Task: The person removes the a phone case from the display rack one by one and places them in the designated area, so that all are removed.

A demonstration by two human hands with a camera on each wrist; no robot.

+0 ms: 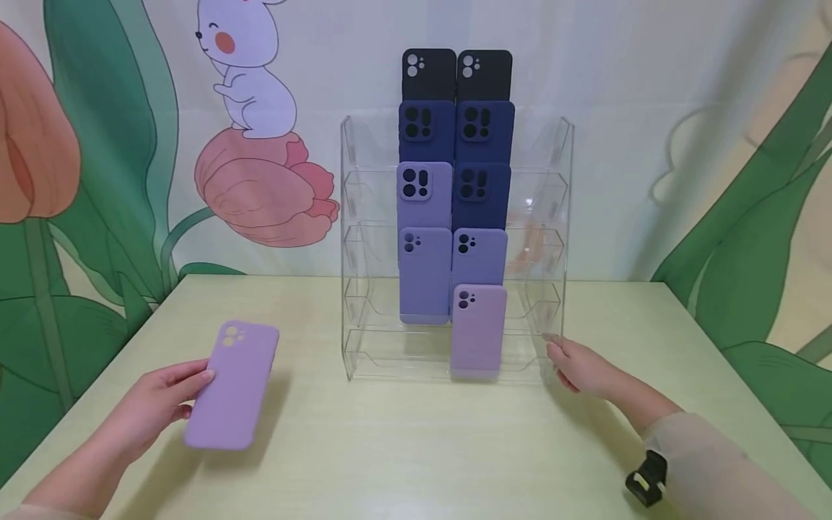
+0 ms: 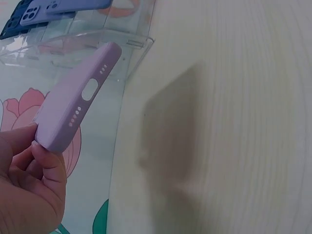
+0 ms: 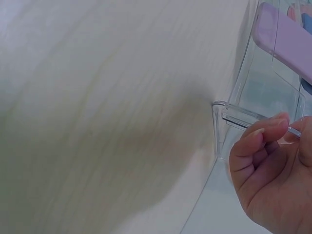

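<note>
My left hand (image 1: 159, 401) pinches a light purple phone case (image 1: 234, 390) by its left edge, holding it tilted above the table. In the left wrist view the bottom end of that phone case (image 2: 80, 102) shows its port cutout and small holes. At the other side, my right hand (image 1: 581, 366) grips the right side edge of a clear tiered display rack (image 1: 396, 368); thumb and fingers close on that clear edge (image 3: 243, 115) in the right wrist view. On the rack's lowest tier, right column, leans a pinkish purple phone case (image 1: 478, 332).
Above it, two columns hold lavender cases (image 1: 425, 278), dark blue cases (image 1: 484, 195) and black cases (image 1: 484, 76) at the top. The pale wooden table (image 1: 390, 448) meets a printed curtain (image 1: 624, 180) behind. A black device (image 1: 647, 478) is strapped at my right wrist.
</note>
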